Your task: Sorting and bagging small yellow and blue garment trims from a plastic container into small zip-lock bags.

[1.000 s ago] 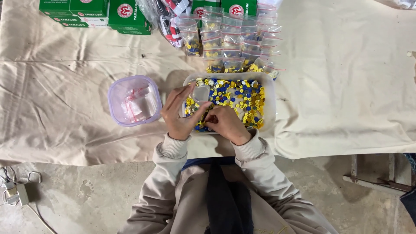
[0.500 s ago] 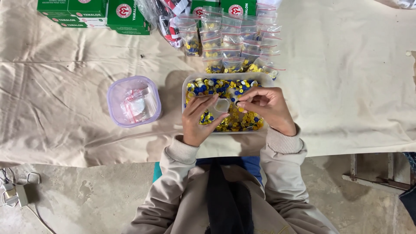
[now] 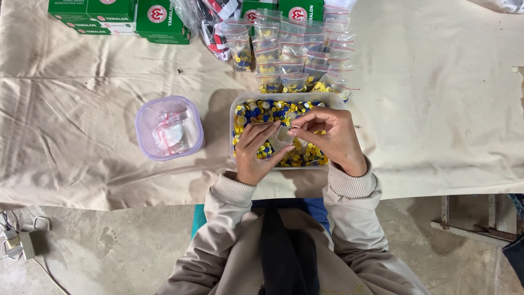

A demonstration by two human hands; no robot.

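Hands barely shifted | left hand point(image 3: 257, 154), right hand point(image 3: 330, 136) pinch clear bag point(image 3: 285, 135) | green boxes point(image 3: 117, 16) top-left

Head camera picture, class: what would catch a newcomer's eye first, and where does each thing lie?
First, the clear tub of yellow and blue buttons at the table's middle, where the left hand and right hand together pinch a small clear bag. Behind it stand rows of filled little bags. To the left sits a lilac-tinted container, and green boxes line the far edge.
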